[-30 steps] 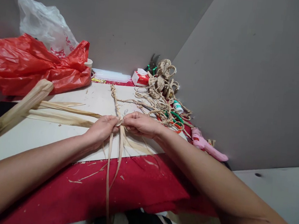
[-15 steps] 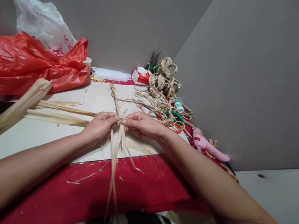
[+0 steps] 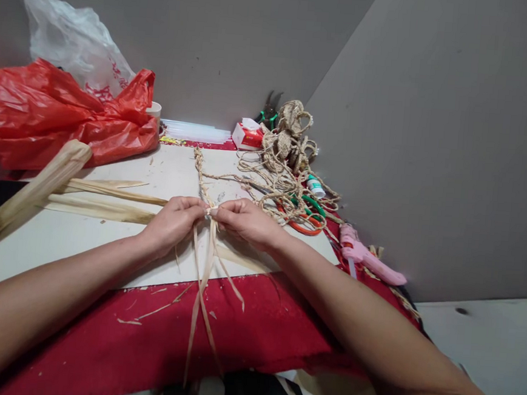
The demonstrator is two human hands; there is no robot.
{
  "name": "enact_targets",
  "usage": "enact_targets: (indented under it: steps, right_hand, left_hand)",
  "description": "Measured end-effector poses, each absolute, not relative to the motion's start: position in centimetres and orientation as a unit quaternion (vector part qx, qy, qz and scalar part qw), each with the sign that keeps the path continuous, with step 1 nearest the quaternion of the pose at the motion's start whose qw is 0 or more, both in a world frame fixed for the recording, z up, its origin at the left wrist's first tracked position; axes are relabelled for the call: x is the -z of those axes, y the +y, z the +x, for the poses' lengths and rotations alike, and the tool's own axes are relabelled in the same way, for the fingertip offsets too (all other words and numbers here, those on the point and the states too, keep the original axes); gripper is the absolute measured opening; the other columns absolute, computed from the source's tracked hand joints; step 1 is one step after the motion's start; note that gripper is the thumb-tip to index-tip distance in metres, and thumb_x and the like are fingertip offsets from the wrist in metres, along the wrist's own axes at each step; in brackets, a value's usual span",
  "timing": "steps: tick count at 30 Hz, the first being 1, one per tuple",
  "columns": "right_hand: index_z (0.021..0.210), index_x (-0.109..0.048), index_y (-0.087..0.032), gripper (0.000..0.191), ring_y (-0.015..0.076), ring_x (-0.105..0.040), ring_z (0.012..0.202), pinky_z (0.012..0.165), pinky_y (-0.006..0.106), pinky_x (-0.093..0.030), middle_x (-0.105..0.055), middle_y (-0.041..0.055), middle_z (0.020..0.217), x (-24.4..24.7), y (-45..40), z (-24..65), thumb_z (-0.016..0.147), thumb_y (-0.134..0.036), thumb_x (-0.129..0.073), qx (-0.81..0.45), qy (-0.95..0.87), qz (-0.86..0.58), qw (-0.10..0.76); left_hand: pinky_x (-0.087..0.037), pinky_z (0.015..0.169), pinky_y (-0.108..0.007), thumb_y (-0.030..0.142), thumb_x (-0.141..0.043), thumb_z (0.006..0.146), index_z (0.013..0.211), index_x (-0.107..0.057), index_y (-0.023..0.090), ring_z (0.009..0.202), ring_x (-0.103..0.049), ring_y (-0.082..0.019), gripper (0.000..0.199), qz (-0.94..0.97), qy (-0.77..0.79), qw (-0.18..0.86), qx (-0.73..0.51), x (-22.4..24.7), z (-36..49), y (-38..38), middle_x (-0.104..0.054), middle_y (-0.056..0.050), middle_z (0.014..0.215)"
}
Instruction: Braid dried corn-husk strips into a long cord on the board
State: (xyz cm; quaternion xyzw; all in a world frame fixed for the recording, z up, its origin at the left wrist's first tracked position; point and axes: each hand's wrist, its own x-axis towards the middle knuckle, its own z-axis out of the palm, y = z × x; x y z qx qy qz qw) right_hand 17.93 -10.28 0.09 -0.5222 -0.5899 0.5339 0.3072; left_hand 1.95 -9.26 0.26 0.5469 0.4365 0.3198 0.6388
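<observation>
Left hand [image 3: 172, 225], right hand [image 3: 246, 222] | grip was clamped on braid [image 3: 200, 169] | strands [image 3: 200, 288] hung toward near edge of desk [image 3: 133, 348]

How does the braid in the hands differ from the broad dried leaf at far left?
The braid is narrow and plaited; the broad dried leaf is wide and unplaited. The left hand and right hand pinch the braid's near end, while neither touches the leaf. Both look dry and tan.

Likely craft workshop: fibre braid [image 3: 199, 164], glue gun [image 3: 354, 251].
</observation>
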Motion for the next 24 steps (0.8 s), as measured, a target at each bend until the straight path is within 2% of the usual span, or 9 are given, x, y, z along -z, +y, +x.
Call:
enact_targets:
  steps: [3,6,9,11,15,17,20,24]
  right_hand:
    - [0.049,-0.049,-0.014,0.032,0.0032,-0.026,0.039,0.042,0.02,-0.02,-0.035,-0.0072,0.039,-0.1,-10.8,17.4,0.076,-0.03,-0.056,-0.484,-0.594,-0.556,0.322]
    - [0.054,-0.058,-0.011,0.029,0.004,-0.031,0.041,0.044,0.02,-0.025,-0.044,-0.004,0.042,0.0,-11.3,17.1,0.076,-0.029,-0.057,-0.487,-0.581,-0.558,0.338]
    - [0.062,-0.064,-0.011,0.029,0.0038,-0.02,0.034,0.038,0.021,-0.017,-0.031,-0.0076,0.033,0.3,-11.6,17.0,0.079,-0.032,-0.054,-0.569,-0.536,-0.528,0.33]
    - [0.062,-0.063,-0.012,0.03,0.0041,-0.013,0.031,0.035,0.022,-0.011,-0.023,-0.0096,0.03,0.6,-11.7,16.9,0.079,-0.033,-0.052,-0.621,-0.505,-0.508,0.317]
    - [0.051,-0.054,-0.014,0.027,0.0025,-0.02,0.032,0.034,0.02,-0.013,-0.037,-0.0064,0.034,1.0,-11.6,16.8,0.075,-0.025,-0.054,-0.596,-0.513,-0.511,0.347]
    - [0.048,-0.048,-0.014,0.028,0.0019,-0.021,0.031,0.034,0.019,-0.012,-0.036,-0.0068,0.034,0.9,-11.5,16.7,0.073,-0.022,-0.056,-0.585,-0.511,-0.524,0.349]
    - [0.052,-0.051,-0.014,0.025,0.0025,-0.015,0.03,0.032,0.019,-0.007,-0.027,-0.0096,0.032,0.6,-11.5,16.7,0.074,-0.024,-0.055,-0.655,-0.447,-0.512,0.33]
    - [0.058,-0.05,-0.015,0.019,0.0023,-0.011,0.033,0.032,0.016,-0.007,-0.022,-0.0116,0.037,0.4,-11.5,16.9,0.074,-0.021,-0.056,-0.743,-0.352,-0.457,0.337]
  left_hand:
    - [-0.017,0.041,-0.021,0.015,-0.05,0.07,0.067,-0.058,0.013,0.038,-0.026,-0.004,0.008,0.567,0.442,0.635,-0.282,-0.7,1.8,-9.3,-0.039,0.006,0.045]
    - [-0.019,0.041,-0.021,0.018,-0.052,0.071,0.063,-0.058,0.013,0.039,-0.03,-0.004,0.011,0.591,0.431,0.635,-0.249,-0.8,1.5,-9.2,-0.047,0.002,0.049]
    - [-0.022,0.041,-0.022,0.022,-0.051,0.072,0.061,-0.057,0.013,0.038,-0.033,-0.005,0.016,0.613,0.436,0.623,-0.215,-0.9,1.4,-9.5,-0.052,-0.001,0.051]
    - [-0.026,0.041,-0.022,0.022,-0.05,0.073,0.062,-0.058,0.013,0.039,-0.036,-0.007,0.016,0.64,0.452,0.585,-0.208,-1.0,1.5,-9.8,-0.054,-0.001,0.051]
    - [-0.033,0.046,-0.021,0.019,-0.047,0.074,0.069,-0.059,0.013,0.045,-0.046,-0.009,0.014,0.695,0.471,0.499,-0.215,-1.3,1.7,-10.4,-0.058,-0.002,0.054]
    - [-0.032,0.046,-0.021,0.02,-0.046,0.076,0.071,-0.059,0.013,0.045,-0.046,-0.01,0.016,0.706,0.468,0.49,-0.208,-1.3,1.7,-10.4,-0.058,-0.001,0.054]
    - [-0.03,0.045,-0.021,0.022,-0.046,0.076,0.074,-0.06,0.013,0.046,-0.045,-0.01,0.016,0.714,0.467,0.481,-0.201,-1.3,1.7,-10.4,-0.058,0.0,0.055]
    - [-0.03,0.047,-0.022,0.02,-0.046,0.076,0.077,-0.061,0.013,0.047,-0.043,-0.01,0.016,0.759,0.475,0.395,-0.202,-1.5,1.7,-10.5,-0.053,0.002,0.052]
